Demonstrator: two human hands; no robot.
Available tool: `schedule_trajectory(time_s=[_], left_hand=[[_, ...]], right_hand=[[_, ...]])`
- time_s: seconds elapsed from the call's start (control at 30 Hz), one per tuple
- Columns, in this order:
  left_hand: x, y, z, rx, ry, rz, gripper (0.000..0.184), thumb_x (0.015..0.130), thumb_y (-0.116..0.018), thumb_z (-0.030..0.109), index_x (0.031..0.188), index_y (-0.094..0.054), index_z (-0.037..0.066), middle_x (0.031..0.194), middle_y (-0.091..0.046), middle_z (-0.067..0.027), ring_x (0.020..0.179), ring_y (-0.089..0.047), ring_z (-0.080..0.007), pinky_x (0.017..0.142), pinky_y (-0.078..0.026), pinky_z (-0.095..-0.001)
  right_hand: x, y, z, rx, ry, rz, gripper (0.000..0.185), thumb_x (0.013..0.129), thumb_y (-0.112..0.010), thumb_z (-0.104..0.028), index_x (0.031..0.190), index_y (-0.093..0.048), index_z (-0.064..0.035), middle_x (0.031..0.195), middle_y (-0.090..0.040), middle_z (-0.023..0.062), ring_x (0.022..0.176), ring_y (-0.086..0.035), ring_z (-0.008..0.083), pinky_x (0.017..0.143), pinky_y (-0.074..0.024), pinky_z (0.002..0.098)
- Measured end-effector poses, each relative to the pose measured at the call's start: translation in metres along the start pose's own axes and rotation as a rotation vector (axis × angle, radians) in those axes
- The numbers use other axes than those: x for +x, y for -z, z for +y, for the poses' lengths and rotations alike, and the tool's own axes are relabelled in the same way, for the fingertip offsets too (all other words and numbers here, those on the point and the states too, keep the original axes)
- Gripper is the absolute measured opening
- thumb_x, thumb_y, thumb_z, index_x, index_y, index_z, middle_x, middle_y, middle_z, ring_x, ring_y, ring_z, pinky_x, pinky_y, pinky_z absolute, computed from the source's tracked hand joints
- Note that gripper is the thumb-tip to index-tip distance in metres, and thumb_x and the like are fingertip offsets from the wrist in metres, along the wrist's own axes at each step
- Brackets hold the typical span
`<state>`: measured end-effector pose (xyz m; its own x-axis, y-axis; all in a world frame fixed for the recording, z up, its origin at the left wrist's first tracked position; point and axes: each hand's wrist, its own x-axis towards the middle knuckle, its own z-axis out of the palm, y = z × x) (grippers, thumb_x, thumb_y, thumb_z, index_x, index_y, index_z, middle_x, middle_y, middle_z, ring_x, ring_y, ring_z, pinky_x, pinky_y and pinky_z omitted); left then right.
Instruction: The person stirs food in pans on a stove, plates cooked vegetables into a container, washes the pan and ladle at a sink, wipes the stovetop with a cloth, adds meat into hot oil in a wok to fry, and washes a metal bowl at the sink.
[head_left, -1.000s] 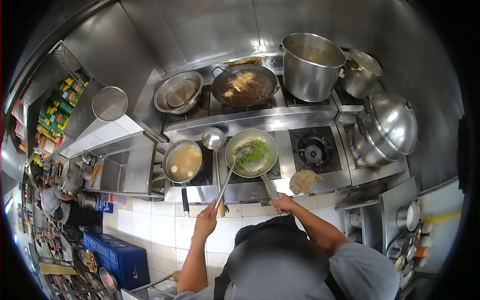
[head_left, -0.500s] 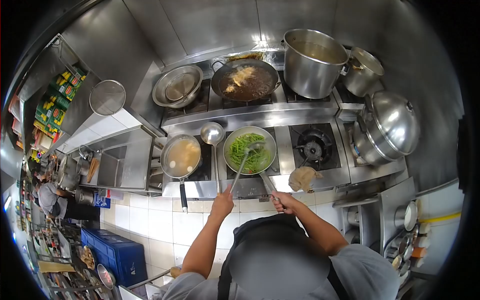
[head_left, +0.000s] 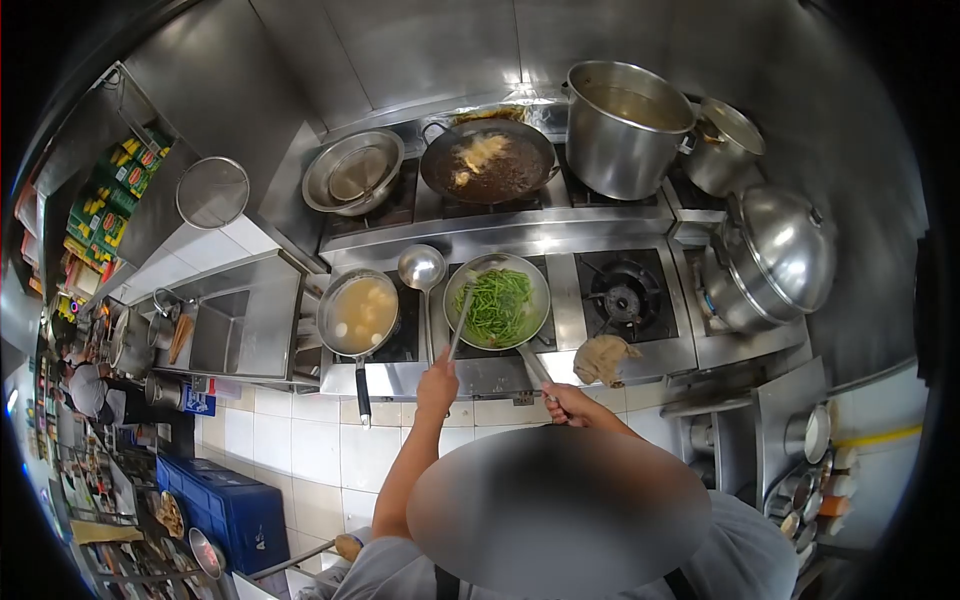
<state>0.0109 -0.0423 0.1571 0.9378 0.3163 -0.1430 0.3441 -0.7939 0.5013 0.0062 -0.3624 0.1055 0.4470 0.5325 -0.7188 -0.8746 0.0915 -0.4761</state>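
My left hand [head_left: 437,386] is closed round the handle of a long metal utensil [head_left: 461,322], whose far end reaches into the green vegetables [head_left: 499,307]. These lie in a light-coloured pan [head_left: 541,327] on the front stove. Closed round that pan's handle is my right hand [head_left: 569,404]. Left of the vegetable pan, a ladle [head_left: 422,267] lies on the stove with its bowl up. Further left stands a pan of pale broth [head_left: 362,312] with a black handle. The utensil's tip is hidden among the vegetables.
A dark wok [head_left: 488,160] with food frying in oil, nested metal bowls [head_left: 353,172] and a tall stockpot [head_left: 628,130] stand behind. A bare burner [head_left: 628,296], a brown cloth [head_left: 604,360] and a domed steamer [head_left: 770,255] are on the right. Another person [head_left: 92,390] stands far left.
The vegetables, earlier thin and blurred in the pan, now lie heaped in it. My left hand has moved the utensil across the pan, rightward and then back left. My right hand keeps hold of the handle.
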Motion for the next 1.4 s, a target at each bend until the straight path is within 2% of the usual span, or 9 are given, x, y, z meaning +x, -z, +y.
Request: schedule_trajectory(time_s=[0.13, 0.2, 0.33, 0.53, 0.63, 0.9, 1.13, 1.27, 1.4], left_hand=[[-0.013, 0.039, 0.0, 0.212, -0.232, -0.227, 0.044, 0.096, -0.055, 0.034, 0.14, -0.055, 0.035, 0.096, -0.07, -0.0206, 0.089, -0.068, -0.0409, 0.079, -0.054, -0.052], [-0.028, 0.094, -0.008, 0.468, -0.333, -0.104, 0.044, 0.094, -0.061, 0.031, 0.138, -0.056, 0.039, 0.087, -0.067, -0.0107, 0.077, -0.069, -0.0325, 0.069, -0.056, -0.0474], [-0.053, 0.133, -0.014, 0.358, -0.246, -0.111, 0.041, 0.095, -0.06, 0.029, 0.136, -0.059, 0.032, 0.089, -0.07, -0.0154, 0.08, -0.069, -0.0375, 0.07, -0.055, -0.0508], [-0.039, 0.047, -0.014, 0.065, -0.184, -0.157, 0.041, 0.098, -0.052, 0.029, 0.138, -0.057, 0.025, 0.101, -0.07, -0.0247, 0.093, -0.067, -0.0456, 0.083, -0.053, -0.0545], [-0.071, 0.081, 0.027, 0.227, -0.101, -0.283, 0.042, 0.098, -0.051, 0.029, 0.138, -0.057, 0.022, 0.102, -0.069, -0.0254, 0.095, -0.067, -0.045, 0.084, -0.053, -0.0542], [-0.02, 0.017, -0.016, 0.15, -0.202, -0.149, 0.041, 0.098, -0.049, 0.03, 0.138, -0.057, 0.022, 0.099, -0.069, -0.0256, 0.093, -0.067, -0.0457, 0.084, -0.052, -0.0563], [-0.092, 0.114, 0.017, 0.222, -0.092, -0.282, 0.038, 0.097, -0.055, 0.032, 0.133, -0.063, 0.021, 0.1, -0.068, -0.0272, 0.095, -0.065, -0.0465, 0.087, -0.051, -0.0528], [-0.036, 0.053, -0.036, -0.043, -0.252, -0.134, 0.039, 0.098, -0.054, 0.028, 0.135, -0.061, 0.017, 0.105, -0.068, -0.0256, 0.096, -0.065, -0.0458, 0.084, -0.053, -0.0522], [0.004, -0.027, -0.019, -0.147, -0.137, 0.043, 0.041, 0.096, -0.056, 0.025, 0.136, -0.059, 0.014, 0.108, -0.068, -0.0253, 0.098, -0.065, -0.0455, 0.087, -0.052, -0.0514]], right_hand=[[-0.004, 0.002, -0.002, 0.012, 0.012, -0.004, 0.03, 0.104, -0.051, -0.042, 0.095, -0.046, -0.0134, 0.062, -0.034, -0.005, 0.048, -0.027, 0.0081, 0.042, -0.023, 0.0248], [-0.005, 0.001, -0.003, 0.032, 0.021, -0.006, 0.03, 0.103, -0.051, -0.042, 0.095, -0.046, -0.0134, 0.063, -0.034, -0.0051, 0.048, -0.027, 0.0081, 0.042, -0.0231, 0.0245], [-0.002, 0.001, 0.001, 0.035, -0.001, 0.013, 0.032, 0.104, -0.05, -0.044, 0.095, -0.046, -0.0135, 0.063, -0.035, -0.005, 0.048, -0.027, 0.0077, 0.042, -0.0235, 0.0241], [0.0, 0.0, -0.002, 0.025, -0.004, -0.003, 0.034, 0.104, -0.049, -0.045, 0.095, -0.045, -0.0127, 0.063, -0.034, -0.0048, 0.048, -0.027, 0.0077, 0.042, -0.0238, 0.0244], [-0.004, 0.001, -0.004, 0.0, 0.003, 0.009, 0.035, 0.104, -0.048, -0.046, 0.095, -0.045, -0.0126, 0.063, -0.033, -0.005, 0.048, -0.027, 0.0078, 0.042, -0.0238, 0.0246], [-0.003, 0.001, -0.005, 0.012, -0.001, -0.013, 0.032, 0.104, -0.049, -0.044, 0.097, -0.045, -0.0125, 0.063, -0.035, -0.0048, 0.047, -0.027, 0.0075, 0.042, -0.0228, 0.025], [0.0, 0.005, -0.001, 0.014, -0.005, 0.007, 0.032, 0.104, -0.05, -0.044, 0.097, -0.045, -0.013, 0.063, -0.035, -0.005, 0.048, -0.027, 0.0076, 0.042, -0.0221, 0.0243], [-0.002, 0.003, -0.004, 0.021, -0.009, 0.01, 0.031, 0.105, -0.048, -0.043, 0.097, -0.044, -0.0129, 0.063, -0.035, -0.0049, 0.048, -0.026, 0.0075, 0.042, -0.0217, 0.0242], [-0.004, 0.001, -0.006, 0.005, 0.0, -0.001, 0.032, 0.104, -0.049, -0.043, 0.097, -0.044, -0.0128, 0.063, -0.035, -0.0048, 0.049, -0.026, 0.0075, 0.042, -0.0217, 0.0244]])
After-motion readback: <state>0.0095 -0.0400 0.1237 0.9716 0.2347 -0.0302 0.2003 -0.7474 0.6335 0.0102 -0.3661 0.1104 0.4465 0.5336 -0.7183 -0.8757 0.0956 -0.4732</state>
